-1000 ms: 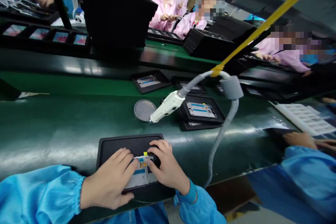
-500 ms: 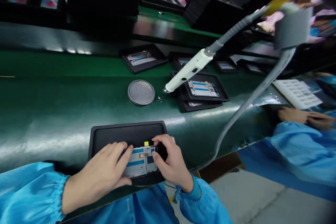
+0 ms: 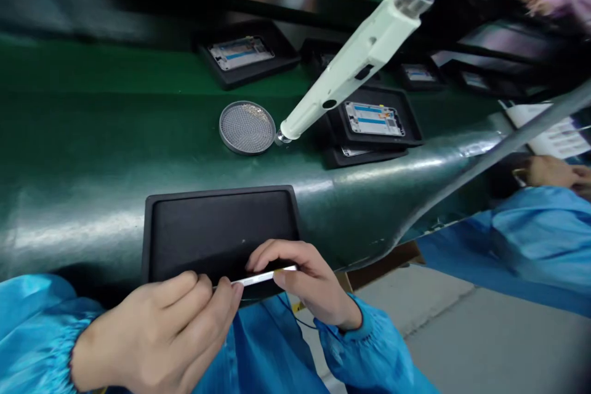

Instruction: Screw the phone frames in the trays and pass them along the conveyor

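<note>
Between my two hands a partly assembled phone (image 3: 262, 277) is tilted up on edge, so that mostly its thin bright side shows. My left hand (image 3: 170, 326) grips its left end, fingers closed over it. On the other end, my right hand (image 3: 307, 277) pinches it between thumb and fingers. Just beyond and below the phone lies a black tray (image 3: 221, 228) with nothing but a tiny speck on its floor. The phone's faces are hidden from view.
A round dish of small screws (image 3: 247, 128) stands behind the tray. Above it hangs a white electric screwdriver (image 3: 346, 74) on a cable. Stacked trays (image 3: 410, 117) hold another phone frame (image 3: 375, 119). Farther back is one more tray (image 3: 231, 77). At right, a co-worker's blue sleeve (image 3: 545, 228) shows.
The phone, earlier lying face-up at the near side of the tray, is now lifted and turned on edge in both hands. The view has tipped downward and closer.
</note>
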A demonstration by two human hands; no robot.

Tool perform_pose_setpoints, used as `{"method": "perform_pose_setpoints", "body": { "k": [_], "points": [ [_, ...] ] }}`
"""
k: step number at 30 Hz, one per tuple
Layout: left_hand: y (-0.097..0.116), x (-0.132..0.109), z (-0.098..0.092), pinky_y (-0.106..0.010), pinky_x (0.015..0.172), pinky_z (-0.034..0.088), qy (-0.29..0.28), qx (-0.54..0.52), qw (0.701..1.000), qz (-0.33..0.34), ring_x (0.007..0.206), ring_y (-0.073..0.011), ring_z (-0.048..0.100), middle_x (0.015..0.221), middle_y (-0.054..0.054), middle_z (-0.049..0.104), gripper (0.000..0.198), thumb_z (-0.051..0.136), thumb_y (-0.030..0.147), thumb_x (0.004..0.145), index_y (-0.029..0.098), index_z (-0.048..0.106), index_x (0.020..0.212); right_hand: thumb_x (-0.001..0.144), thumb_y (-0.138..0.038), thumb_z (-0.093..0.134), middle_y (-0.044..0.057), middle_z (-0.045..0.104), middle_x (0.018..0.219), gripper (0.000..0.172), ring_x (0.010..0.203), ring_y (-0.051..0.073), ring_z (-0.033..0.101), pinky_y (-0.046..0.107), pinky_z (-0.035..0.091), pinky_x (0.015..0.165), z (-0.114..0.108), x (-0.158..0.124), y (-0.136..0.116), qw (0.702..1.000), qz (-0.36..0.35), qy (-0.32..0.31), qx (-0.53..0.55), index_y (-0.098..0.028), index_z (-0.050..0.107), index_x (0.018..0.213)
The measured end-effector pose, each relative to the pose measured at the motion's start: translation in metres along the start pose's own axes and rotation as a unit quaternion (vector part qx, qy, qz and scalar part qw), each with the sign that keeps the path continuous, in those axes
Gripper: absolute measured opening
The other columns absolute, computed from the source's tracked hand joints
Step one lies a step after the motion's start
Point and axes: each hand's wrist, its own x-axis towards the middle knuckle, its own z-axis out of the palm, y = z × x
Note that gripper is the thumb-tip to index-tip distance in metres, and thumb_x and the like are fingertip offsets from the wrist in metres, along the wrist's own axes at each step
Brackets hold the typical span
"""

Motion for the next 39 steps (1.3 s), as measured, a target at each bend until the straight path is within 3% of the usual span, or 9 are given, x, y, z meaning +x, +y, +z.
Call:
{"method": "perform_pose_setpoints", "body": {
  "k": [7, 17, 21, 24, 26, 29, 33, 39],
  "points": [
    [0.002, 0.002, 0.000, -0.035, 0.061, 0.058, -0.006, -0.027, 1.000, -0.015, 0.076, -0.0258, 0.071, 0.100, -0.014, 0.074, 0.034, 0.036, 0.010, 0.095, 0.003, 0.069, 0.096, 0.079, -0.024, 0.057, 0.008, 0.069, 0.088, 0.017, 0.080, 0.018, 0.063, 0.031, 0.048, 0.073, 0.002, -0.001, -0.001, 1.000, 0.004, 0.007, 0.024, -0.016, 0.071, 0.086],
    [0.003, 0.000, 0.002, -0.038, 0.058, 0.057, -0.010, -0.003, 1.000, -0.007, 0.073, -0.0272, 0.070, 0.097, -0.016, 0.073, 0.032, 0.037, 0.010, 0.095, 0.003, 0.068, 0.101, 0.085, -0.040, 0.061, 0.008, 0.068, 0.089, 0.025, 0.081, 0.018, 0.063, 0.031, 0.049, 0.074, 0.002, -0.002, 0.007, 1.000, -0.017, 0.013, 0.024, -0.017, 0.070, 0.086],
    [-0.015, -0.003, 0.004, -0.039, 0.055, 0.055, -0.017, 0.011, 0.999, -0.050, 0.070, -0.0270, 0.068, 0.089, -0.016, 0.071, 0.031, 0.036, 0.008, 0.095, 0.003, 0.062, 0.112, 0.089, -0.035, 0.059, 0.005, 0.067, 0.094, 0.026, 0.082, 0.016, 0.064, 0.028, 0.052, 0.070, 0.005, -0.009, 0.008, 0.995, -0.045, 0.083, -0.020, -0.024, 0.061, 0.113],
    [-0.027, -0.005, -0.001, -0.034, 0.064, 0.058, -0.024, -0.054, 0.991, -0.122, 0.081, -0.0224, 0.069, 0.098, -0.012, 0.070, 0.029, 0.040, 0.007, 0.095, 0.008, 0.059, 0.117, 0.089, -0.025, 0.058, 0.003, 0.067, 0.097, 0.032, 0.078, 0.014, 0.064, 0.026, 0.053, 0.066, 0.007, -0.012, -0.001, 0.974, -0.133, 0.131, -0.127, -0.029, 0.055, 0.121],
    [-0.030, -0.004, -0.007, -0.030, 0.069, 0.059, -0.024, -0.098, 0.984, -0.144, 0.088, -0.0202, 0.069, 0.104, -0.011, 0.069, 0.028, 0.043, 0.007, 0.095, 0.010, 0.060, 0.117, 0.090, -0.022, 0.056, 0.002, 0.069, 0.092, 0.027, 0.070, 0.013, 0.064, 0.024, 0.052, 0.060, 0.007, -0.012, -0.011, 0.964, -0.179, 0.090, -0.174, -0.029, 0.059, 0.116],
    [-0.029, -0.001, -0.015, -0.026, 0.071, 0.057, -0.021, -0.145, 0.978, -0.149, 0.087, -0.0169, 0.069, 0.103, -0.009, 0.070, 0.026, 0.042, 0.008, 0.096, 0.010, 0.062, 0.113, 0.091, -0.026, 0.054, 0.003, 0.073, 0.082, 0.022, 0.055, 0.012, 0.060, 0.024, 0.048, 0.049, 0.008, -0.007, -0.026, 0.970, -0.163, 0.025, -0.180, -0.026, 0.065, 0.111],
    [-0.025, 0.002, -0.020, -0.025, 0.072, 0.056, -0.029, -0.164, 0.973, -0.160, 0.085, -0.0152, 0.069, 0.101, -0.007, 0.070, 0.028, 0.040, 0.008, 0.097, 0.011, 0.062, 0.113, 0.089, -0.033, 0.057, 0.003, 0.071, 0.071, 0.021, 0.046, 0.009, 0.053, 0.022, 0.043, 0.042, 0.010, -0.001, -0.030, 0.977, -0.134, 0.024, -0.164, -0.021, 0.070, 0.102],
    [-0.023, 0.002, -0.017, -0.026, 0.069, 0.056, -0.026, -0.175, 0.970, -0.166, 0.082, -0.0157, 0.069, 0.098, -0.008, 0.070, 0.028, 0.039, 0.007, 0.097, 0.010, 0.062, 0.112, 0.084, -0.025, 0.064, 0.002, 0.069, 0.060, 0.013, 0.040, 0.007, 0.051, 0.019, 0.037, 0.038, 0.014, 0.004, -0.018, 0.984, -0.145, 0.036, -0.099, -0.018, 0.073, 0.091]
  ]
}}
